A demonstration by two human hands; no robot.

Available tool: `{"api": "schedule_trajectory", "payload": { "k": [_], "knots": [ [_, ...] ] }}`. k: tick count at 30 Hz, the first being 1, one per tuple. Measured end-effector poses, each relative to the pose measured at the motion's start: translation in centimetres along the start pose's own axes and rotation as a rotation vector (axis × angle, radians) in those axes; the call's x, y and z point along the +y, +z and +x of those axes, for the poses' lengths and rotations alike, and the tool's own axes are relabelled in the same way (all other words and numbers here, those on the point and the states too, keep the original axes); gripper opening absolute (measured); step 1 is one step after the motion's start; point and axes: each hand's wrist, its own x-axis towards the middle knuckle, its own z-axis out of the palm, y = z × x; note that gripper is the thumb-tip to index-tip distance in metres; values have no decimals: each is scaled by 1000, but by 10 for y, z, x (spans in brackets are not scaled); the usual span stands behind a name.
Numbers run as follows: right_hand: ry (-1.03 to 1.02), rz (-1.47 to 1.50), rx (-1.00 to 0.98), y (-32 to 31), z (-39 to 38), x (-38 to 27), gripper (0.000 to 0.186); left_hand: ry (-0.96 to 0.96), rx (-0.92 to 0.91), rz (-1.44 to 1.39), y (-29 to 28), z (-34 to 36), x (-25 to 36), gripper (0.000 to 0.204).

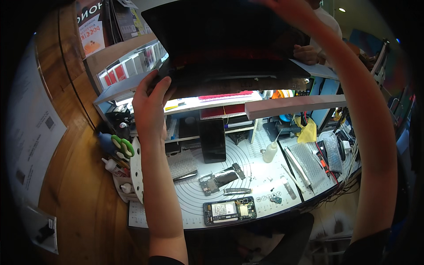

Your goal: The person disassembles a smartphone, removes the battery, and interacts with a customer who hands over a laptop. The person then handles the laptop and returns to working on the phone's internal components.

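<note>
At the left corner of the dark laptop [234, 70], the left hand [150, 99] pinches the edge between thumb and fingers; the right hand [285, 6] is at the top edge, its grip cut off, so I cannot tell it. Held up over the shelf [291, 107] behind the surface [192, 214], the laptop looks stiff, smooth and fairly heavy, its screen [221, 31] probably fragile, best gripped by the base's sides.

The left hand [151, 97] grips a large dark device [221, 31]
</note>
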Motion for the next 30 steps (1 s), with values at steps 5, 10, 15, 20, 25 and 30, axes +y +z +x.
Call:
{"api": "schedule_trajectory", "payload": {
  "k": [5,10,15,20,25,30],
  "knots": [
    [141,73,1,-7,-2,-8,52,1,-11,-11,1,0,-1,36],
    [211,98,14,-14,-2,-15,56,-2,-13,-13,-1,0,0,37],
    [212,128,-23,-19,-2,-18,57,18,-19,5,0,-2,0,44],
    [220,163,-168,-3,-5,1,42,25,-22,23,0,-2,1,48],
    [196,206,-63,-9,-9,-10,58,-3,-15,-17,0,-2,0,42],
    [302,193,-68,-22,-15,-29,62,6,-23,13,-1,-3,1,47]
  ]
}}
